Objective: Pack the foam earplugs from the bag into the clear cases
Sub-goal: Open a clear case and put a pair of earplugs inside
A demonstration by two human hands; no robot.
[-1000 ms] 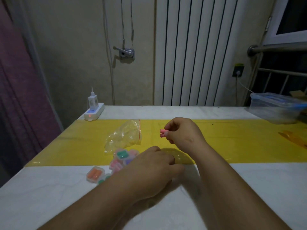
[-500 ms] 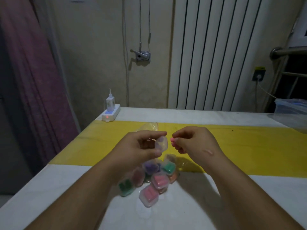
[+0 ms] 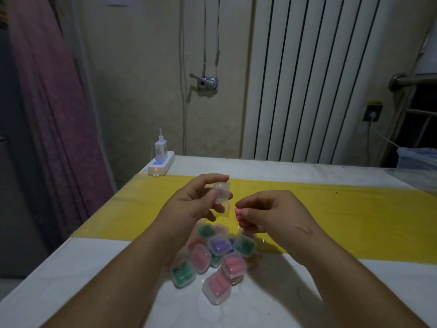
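A clear case (image 3: 221, 194), seemingly empty, is pinched in the left hand (image 3: 189, 209), at twelve o'clock from a heap of filled cases (image 3: 220, 259) holding pink, green and purple plugs. At its four o'clock the right hand (image 3: 272, 216) pinches a pink earplug (image 3: 238, 214). The bag (image 3: 225, 214) lies behind.

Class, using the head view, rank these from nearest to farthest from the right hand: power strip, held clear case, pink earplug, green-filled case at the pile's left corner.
1. pink earplug, pinched in the right hand itself.
2. held clear case, just left, in the left hand.
3. green-filled case, pile's near-left corner.
4. power strip, table's far-left edge.
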